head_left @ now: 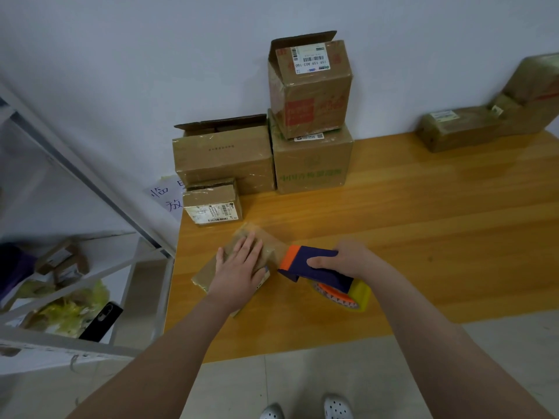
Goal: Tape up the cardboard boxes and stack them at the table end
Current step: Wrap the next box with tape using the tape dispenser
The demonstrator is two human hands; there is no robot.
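Note:
A small flat cardboard box lies near the left front corner of the wooden table. My left hand presses flat on top of it, fingers straight. My right hand grips a purple and orange tape dispenser with a yellowish tape roll, held just right of the box, its orange end against the box's right edge. A strip of clear tape runs from the box top to the dispenser.
Against the wall stand a small labelled box, a wide open-flapped box, and a green-printed box with an open box on top. More boxes sit at the far right. A white metal shelf stands on the left.

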